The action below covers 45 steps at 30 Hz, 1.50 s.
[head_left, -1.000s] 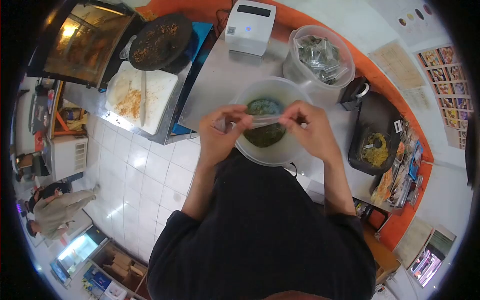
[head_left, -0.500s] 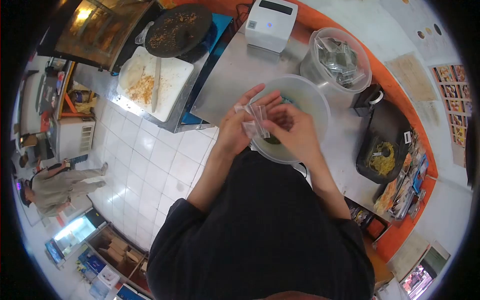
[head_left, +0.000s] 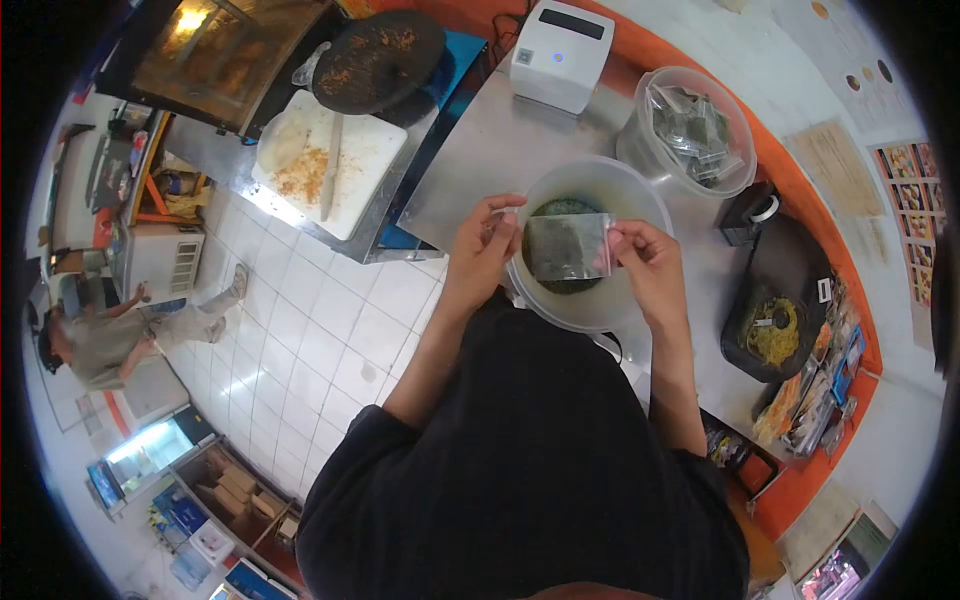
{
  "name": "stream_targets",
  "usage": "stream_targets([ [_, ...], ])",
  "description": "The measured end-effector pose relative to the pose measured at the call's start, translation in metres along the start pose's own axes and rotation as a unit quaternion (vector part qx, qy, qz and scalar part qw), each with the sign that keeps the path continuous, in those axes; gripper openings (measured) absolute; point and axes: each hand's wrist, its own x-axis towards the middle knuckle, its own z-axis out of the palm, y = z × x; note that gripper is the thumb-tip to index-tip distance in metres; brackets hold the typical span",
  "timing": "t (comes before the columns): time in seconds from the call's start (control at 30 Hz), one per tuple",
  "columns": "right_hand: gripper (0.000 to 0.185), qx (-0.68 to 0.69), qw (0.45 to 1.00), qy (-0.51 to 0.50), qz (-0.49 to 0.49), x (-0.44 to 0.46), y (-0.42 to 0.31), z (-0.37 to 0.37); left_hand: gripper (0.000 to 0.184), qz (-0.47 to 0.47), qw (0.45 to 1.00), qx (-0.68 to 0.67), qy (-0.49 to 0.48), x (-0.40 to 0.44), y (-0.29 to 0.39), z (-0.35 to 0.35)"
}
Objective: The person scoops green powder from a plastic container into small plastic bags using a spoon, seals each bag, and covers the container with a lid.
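A small clear plastic bag point(head_left: 570, 246) is spread flat above a translucent tub point(head_left: 648, 200). Dark green flakes point(head_left: 563, 206) lie in the tub and show through the bag, so I cannot tell whether the bag holds anything. My right hand point(head_left: 652, 265) pinches the bag's right edge between thumb and fingers. At the bag's left side, my left hand point(head_left: 482, 248) is closed, with bits of clear plastic showing at its fingertips. These look like more small bags, partly hidden by the fingers.
Behind the tub stands a bucket point(head_left: 742, 165) of filled green packets, beside a white label printer point(head_left: 563, 55). A black pan point(head_left: 745, 335) is at right. Leftward are a cutting board point(head_left: 365, 190) with a knife point(head_left: 331, 170) and, across the floor, another person point(head_left: 115, 345).
My hands have moved apart, the right one drawing a single bag out to the right. The bag now lies flat over the tub. The other person's legs and arm have shifted.
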Motion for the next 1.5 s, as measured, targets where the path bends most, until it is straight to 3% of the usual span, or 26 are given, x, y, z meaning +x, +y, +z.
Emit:
stream_targets([
  [0.1,0.013,0.016,0.999,0.049,0.001,-0.004,0.003,-0.005,0.022,0.074,0.993,0.092,0.021,-0.006,-0.002,0.003],
  [0.17,0.010,-0.048,0.997,0.040,-0.038,-0.007,0.005,-0.002,0.023,0.034,0.969,0.232,-0.071,-0.017,0.017,0.012],
  [0.23,0.008,-0.086,0.994,0.015,-0.063,-0.012,0.005,0.003,0.026,0.059,0.943,0.307,-0.117,-0.020,0.022,0.019],
  [0.3,0.007,-0.095,0.992,-0.026,-0.075,-0.016,0.001,0.013,0.030,0.152,0.929,0.318,-0.118,-0.016,0.014,0.034],
  [0.33,0.008,-0.097,0.991,-0.033,-0.086,-0.017,-0.001,0.017,0.023,0.189,0.937,0.277,-0.098,-0.017,0.010,0.040],
  [0.6,0.010,-0.142,0.979,-0.046,-0.137,-0.016,-0.009,0.037,0.020,0.253,0.913,0.312,-0.073,-0.015,0.005,0.034],
  [0.73,0.011,-0.353,0.907,0.039,-0.225,-0.017,-0.002,0.056,0.019,0.246,0.926,0.287,-0.018,-0.016,0.002,0.033],
  [0.8,0.012,-0.493,0.835,0.052,-0.241,-0.016,0.012,0.063,0.019,0.311,0.873,0.376,0.014,-0.015,-0.012,0.037],
  [0.83,0.014,-0.490,0.841,0.039,-0.228,-0.018,0.012,0.063,0.019,0.340,0.841,0.419,0.032,-0.015,-0.017,0.037],
  [0.93,0.016,-0.459,0.863,0.014,-0.208,-0.016,0.003,0.064,0.025,0.360,0.827,0.410,0.137,-0.004,-0.010,0.029],
  [1.03,0.015,-0.423,0.883,-0.005,-0.202,-0.013,0.000,0.062,0.031,0.236,0.889,0.393,0.002,-0.012,0.005,0.038],
  [1.1,0.015,-0.435,0.882,-0.037,-0.179,-0.009,-0.008,0.060,0.031,0.233,0.890,0.392,0.001,-0.010,-0.001,0.033],
  [1.2,0.011,-0.398,0.907,0.007,-0.134,-0.009,-0.016,0.069,0.028,0.225,0.911,0.346,-0.005,-0.007,0.004,0.024],
  [1.3,0.013,-0.286,0.941,0.008,-0.182,-0.003,-0.015,0.072,0.031,0.232,0.925,0.299,0.025,-0.007,0.012,0.015],
  [1.37,0.017,-0.248,0.955,-0.021,-0.161,0.006,-0.021,0.072,0.033,0.234,0.929,0.285,0.016,-0.007,0.018,0.007],
  [1.43,0.020,-0.181,0.978,-0.044,-0.091,0.009,-0.030,0.069,0.035,0.228,0.934,0.271,-0.038,-0.012,0.027,0.002],
  [1.5,0.023,-0.071,0.995,-0.069,0.004,0.019,-0.039,0.072,0.036,0.283,0.911,0.296,-0.043,-0.013,0.029,0.005],
])
